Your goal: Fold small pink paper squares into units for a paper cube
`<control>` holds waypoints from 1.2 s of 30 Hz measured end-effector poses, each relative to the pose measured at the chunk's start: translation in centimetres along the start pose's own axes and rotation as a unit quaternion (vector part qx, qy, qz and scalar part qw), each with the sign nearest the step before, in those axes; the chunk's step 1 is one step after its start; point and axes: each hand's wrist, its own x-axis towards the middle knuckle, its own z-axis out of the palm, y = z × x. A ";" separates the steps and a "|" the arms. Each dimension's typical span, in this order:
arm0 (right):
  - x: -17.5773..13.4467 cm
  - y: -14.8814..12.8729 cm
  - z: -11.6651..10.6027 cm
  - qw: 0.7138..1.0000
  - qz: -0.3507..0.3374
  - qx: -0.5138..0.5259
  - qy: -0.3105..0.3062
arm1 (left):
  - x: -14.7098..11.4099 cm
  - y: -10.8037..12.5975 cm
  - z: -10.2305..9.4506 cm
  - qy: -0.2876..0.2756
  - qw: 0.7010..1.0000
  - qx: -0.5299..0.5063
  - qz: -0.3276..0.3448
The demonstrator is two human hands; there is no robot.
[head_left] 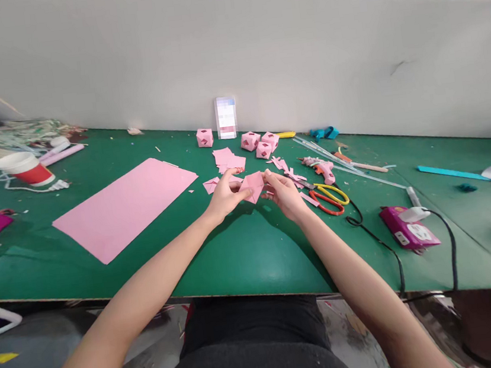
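Between my two hands is a small square of pink paper (pixel 253 188) with crease lines, held just above the green table. My left hand (pixel 226 199) pinches its left side, thumb on the face turned to me. At its upper right edge, the fingertips of my right hand (pixel 283 191) are closed on the paper. Behind my left hand lie loose pink paper squares (pixel 223 158) and a creased pink piece (pixel 211 185). Several folded pink paper cubes (pixel 250 141) with diamond-shaped openings stand farther back. Pink paper scraps (pixel 295 178) lie beside my right hand.
A large pink sheet (pixel 127 207) lies to the left, a paper cup (pixel 24 168) beyond it. On the right are scissors (pixel 331 198), a pink glue gun (pixel 325 169), clear glue sticks and a magenta power strip (pixel 407 228) with a black cord. A phone (pixel 226 117) leans against the partition.
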 end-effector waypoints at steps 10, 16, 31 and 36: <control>0.2 0.0 -0.6 0.996 -0.032 -0.082 0.027 | 0.5 -0.2 -0.9 0.044 0.998 0.042 0.023; -0.1 -0.6 -0.9 0.992 -0.034 -0.120 -0.036 | 0.4 0.1 -1.2 0.048 0.987 0.123 0.088; -0.2 -1.0 -1.5 0.987 -0.010 -0.141 -0.081 | 0.3 0.3 -1.0 -0.016 0.993 0.058 0.105; -0.2 -0.7 -1.1 0.988 -0.003 -0.135 -0.069 | 0.3 0.2 -0.7 -0.011 0.995 0.028 0.090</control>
